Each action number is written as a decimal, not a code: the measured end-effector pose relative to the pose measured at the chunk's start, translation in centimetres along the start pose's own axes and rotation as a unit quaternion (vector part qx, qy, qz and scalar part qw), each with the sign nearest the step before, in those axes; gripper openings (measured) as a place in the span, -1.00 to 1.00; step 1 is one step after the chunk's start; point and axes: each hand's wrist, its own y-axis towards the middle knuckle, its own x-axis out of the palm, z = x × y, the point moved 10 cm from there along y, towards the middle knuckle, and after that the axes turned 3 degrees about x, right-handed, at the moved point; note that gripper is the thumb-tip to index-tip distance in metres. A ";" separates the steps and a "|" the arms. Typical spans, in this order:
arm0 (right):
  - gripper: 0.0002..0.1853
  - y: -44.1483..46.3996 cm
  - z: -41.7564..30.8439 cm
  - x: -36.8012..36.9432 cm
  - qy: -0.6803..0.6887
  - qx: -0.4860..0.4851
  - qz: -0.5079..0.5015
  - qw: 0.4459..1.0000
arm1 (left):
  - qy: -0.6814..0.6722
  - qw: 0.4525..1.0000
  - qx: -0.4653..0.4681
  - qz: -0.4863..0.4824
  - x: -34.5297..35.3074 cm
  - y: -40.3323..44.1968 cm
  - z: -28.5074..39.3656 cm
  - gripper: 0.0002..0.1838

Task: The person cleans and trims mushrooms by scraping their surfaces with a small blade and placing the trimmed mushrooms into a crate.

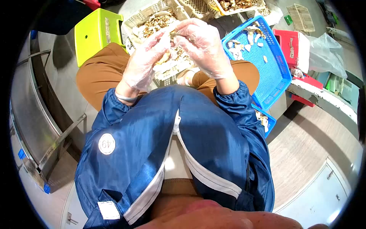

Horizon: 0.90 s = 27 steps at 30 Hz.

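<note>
Both of my hands wear thin clear plastic gloves and meet over a cream plastic crate that holds brown and whitish pieces resembling mushrooms. My left hand is closed around a pale, yellowish mushroom piece, partly covered by the fingers. Close beside it, my right hand has its fingers pinched together at the upper end of that piece. What sits between the right fingertips is too small to make out.
At right, a blue plastic basket holds scattered white pieces; another blue basket lies partly under it. A lime-green stool stands left, a red stool right. More crates are ahead. A metal frame runs along the left.
</note>
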 end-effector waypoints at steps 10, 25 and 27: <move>-0.87 -0.3 0.5 -0.7 -0.024 0.006 0.098 0.995 | -0.137 0.989 -0.052 -0.015 -1.8 -0.2 -0.9 -0.50; -0.84 -0.9 1.6 1.7 0.107 0.069 -0.065 0.990 | 0.047 0.994 0.057 0.080 -2.7 0.9 3.4 -0.33; -0.84 -0.7 1.1 2.4 0.076 0.027 -0.078 0.994 | 0.130 0.988 0.061 0.048 -2.1 1.1 3.5 -0.30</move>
